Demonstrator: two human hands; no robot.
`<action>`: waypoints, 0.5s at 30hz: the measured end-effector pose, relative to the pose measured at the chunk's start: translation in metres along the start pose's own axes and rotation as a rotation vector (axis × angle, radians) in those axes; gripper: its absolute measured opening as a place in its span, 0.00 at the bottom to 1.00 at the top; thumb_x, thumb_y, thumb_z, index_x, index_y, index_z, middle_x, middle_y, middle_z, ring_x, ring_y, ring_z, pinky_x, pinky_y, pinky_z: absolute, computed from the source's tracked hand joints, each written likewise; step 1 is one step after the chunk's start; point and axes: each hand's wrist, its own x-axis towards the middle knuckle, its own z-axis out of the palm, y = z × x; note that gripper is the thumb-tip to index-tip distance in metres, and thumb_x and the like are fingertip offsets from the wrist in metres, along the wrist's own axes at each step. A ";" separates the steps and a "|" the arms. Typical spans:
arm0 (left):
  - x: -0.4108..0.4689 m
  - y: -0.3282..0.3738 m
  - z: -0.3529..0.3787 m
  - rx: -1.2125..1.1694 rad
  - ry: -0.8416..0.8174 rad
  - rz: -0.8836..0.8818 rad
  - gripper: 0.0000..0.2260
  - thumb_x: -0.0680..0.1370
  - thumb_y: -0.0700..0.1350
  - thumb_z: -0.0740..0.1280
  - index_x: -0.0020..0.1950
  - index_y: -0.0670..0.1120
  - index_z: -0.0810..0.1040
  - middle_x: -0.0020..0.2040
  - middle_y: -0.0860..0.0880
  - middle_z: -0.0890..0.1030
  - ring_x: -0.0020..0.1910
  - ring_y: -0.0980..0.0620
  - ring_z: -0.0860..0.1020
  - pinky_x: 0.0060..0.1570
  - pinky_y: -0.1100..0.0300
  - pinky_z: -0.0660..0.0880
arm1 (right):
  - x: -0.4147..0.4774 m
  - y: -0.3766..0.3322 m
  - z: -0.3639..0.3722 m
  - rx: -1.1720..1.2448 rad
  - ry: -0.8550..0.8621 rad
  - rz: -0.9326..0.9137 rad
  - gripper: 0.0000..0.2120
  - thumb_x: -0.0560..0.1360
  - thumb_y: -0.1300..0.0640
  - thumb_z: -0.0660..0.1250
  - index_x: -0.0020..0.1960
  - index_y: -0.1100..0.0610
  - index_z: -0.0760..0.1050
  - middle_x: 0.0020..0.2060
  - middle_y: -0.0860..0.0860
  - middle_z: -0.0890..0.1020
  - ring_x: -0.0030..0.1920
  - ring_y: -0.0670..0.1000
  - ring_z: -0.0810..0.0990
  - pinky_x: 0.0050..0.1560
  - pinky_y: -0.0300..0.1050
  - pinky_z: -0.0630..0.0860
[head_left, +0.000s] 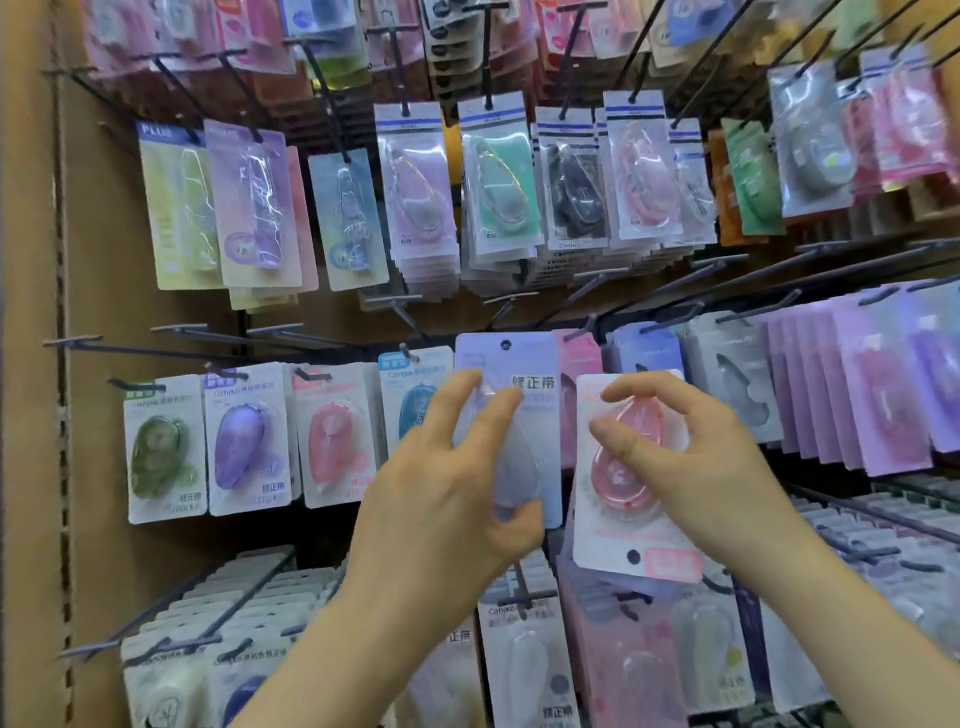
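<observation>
Left hand (447, 488) grips lilac pack (530, 364): fingers across blister, thumb at lower edge. Pack upright, hang hole on top. Right hand (691, 467) grips pink pack (613, 545), fingers and thumb curled round blister. Pack upside down, hole at bottom. I see both packs held side by side before rack (130, 349); touching or not, cannot tell. Hands apart. Green pack (163, 452) hangs on hook, lower left.

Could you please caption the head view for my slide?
Left hand holds a lilac correction-tape pack, right hand an inverted pink pack.
</observation>
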 end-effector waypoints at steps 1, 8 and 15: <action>0.006 -0.001 0.002 0.005 0.014 -0.013 0.37 0.61 0.53 0.77 0.69 0.51 0.73 0.70 0.48 0.72 0.38 0.46 0.80 0.31 0.62 0.72 | -0.002 0.002 -0.001 0.000 0.006 0.007 0.06 0.73 0.50 0.73 0.48 0.44 0.78 0.49 0.38 0.79 0.50 0.33 0.75 0.41 0.22 0.68; 0.023 0.004 0.021 0.028 -0.018 -0.028 0.36 0.73 0.57 0.69 0.78 0.55 0.58 0.78 0.52 0.53 0.58 0.46 0.76 0.50 0.58 0.72 | -0.011 0.014 -0.005 0.017 -0.017 0.068 0.06 0.72 0.50 0.73 0.47 0.41 0.79 0.47 0.38 0.81 0.49 0.34 0.76 0.42 0.23 0.69; 0.022 0.005 0.022 0.086 -0.032 0.008 0.36 0.75 0.61 0.64 0.79 0.57 0.51 0.79 0.53 0.49 0.63 0.49 0.73 0.55 0.60 0.71 | -0.012 0.014 -0.009 0.086 -0.047 0.107 0.06 0.72 0.49 0.73 0.47 0.40 0.79 0.47 0.41 0.81 0.43 0.38 0.79 0.37 0.26 0.71</action>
